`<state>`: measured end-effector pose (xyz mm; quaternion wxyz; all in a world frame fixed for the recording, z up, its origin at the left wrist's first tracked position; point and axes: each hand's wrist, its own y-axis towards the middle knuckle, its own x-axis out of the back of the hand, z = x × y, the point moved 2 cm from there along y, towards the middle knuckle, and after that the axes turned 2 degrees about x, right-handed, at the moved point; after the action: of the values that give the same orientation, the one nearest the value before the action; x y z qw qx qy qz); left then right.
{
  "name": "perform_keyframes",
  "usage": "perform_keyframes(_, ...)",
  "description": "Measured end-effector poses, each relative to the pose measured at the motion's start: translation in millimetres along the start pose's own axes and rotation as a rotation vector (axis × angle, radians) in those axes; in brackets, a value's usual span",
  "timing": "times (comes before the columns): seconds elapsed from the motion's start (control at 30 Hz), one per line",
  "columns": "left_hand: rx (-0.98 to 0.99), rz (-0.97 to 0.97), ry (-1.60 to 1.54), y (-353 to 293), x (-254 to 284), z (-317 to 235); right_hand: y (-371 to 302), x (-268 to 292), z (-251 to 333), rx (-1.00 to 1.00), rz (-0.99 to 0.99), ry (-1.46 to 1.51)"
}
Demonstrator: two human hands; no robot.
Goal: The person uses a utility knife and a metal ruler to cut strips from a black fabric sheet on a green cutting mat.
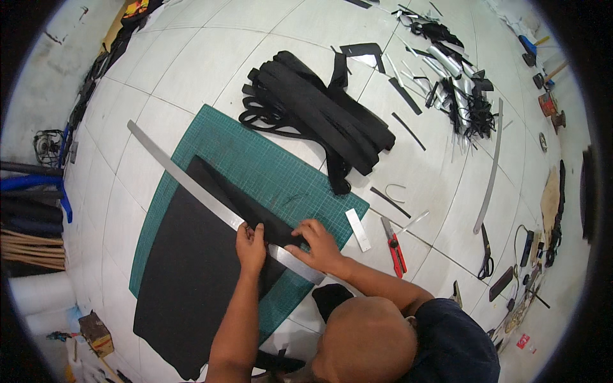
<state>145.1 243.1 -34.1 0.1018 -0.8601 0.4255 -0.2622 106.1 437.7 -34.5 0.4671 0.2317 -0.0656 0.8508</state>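
Observation:
A long metal ruler [185, 179] lies slantwise across a sheet of black fabric [185, 268], which rests on a green cutting mat [255, 159]. Along the ruler's far side, a strip of the fabric is turned up into a flap [220, 185]. My left hand [251, 247] is closed over the ruler's middle, fingertips at the flap's edge. To its right, my right hand [317, 247] has curled fingers on the flap's near-right end, its thumb by the ruler. Just right of the mat are a small white strip [357, 230] and a red utility knife [394, 249].
Beyond the mat lies a bundle of black straps [319, 108]. Black and silver scraps [453, 83] pile up at the far right. A second metal strip [495, 166] and black scissors [486, 255] lie on the tiles at right. Rolls [32, 249] and a small box [97, 333] line the left wall.

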Motion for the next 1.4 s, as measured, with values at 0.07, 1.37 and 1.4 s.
perform_keyframes(0.07, -0.036, -0.036, 0.038, -2, 3, -3, -12, 4, 12, 0.070, -0.077, -0.006)
perform_keyframes(1.37, 0.004, -0.087, 0.528, 104, 501, 202, -145, -58, 44, 0.044, 0.783, -0.137)
perform_keyframes(1.4, 0.038, -0.095, 0.472, 95, 512, 191, -142, -63, 47, 0.064, 0.781, -0.136)
